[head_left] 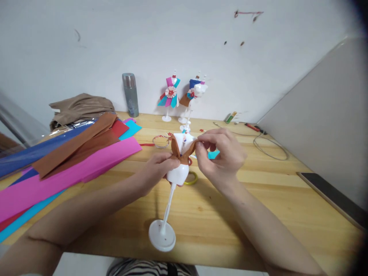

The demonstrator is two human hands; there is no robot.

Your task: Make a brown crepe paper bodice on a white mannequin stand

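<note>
A small white dress-form mannequin [178,175] leans toward me, its stem and round base [162,235] over the near part of the table. Brown crepe paper [188,156] is wrapped around its upper body, open in a V. My left hand [156,168] is closed around the mannequin at the waist, the thumb pressing on the paper's lower front. With thumb and forefinger, my right hand [220,153] pinches the right upper corner of the brown paper. Behind the mannequin, partly hidden, lie scissors with a yellow handle loop [191,178].
Strips of pink [109,158], brown, blue and red crepe paper cover the left side, near a brown cloth [83,108]. A thermos [130,95] and dressed mannequins [170,92] stand by the wall. A phone [330,195] and a cable [270,157] lie right.
</note>
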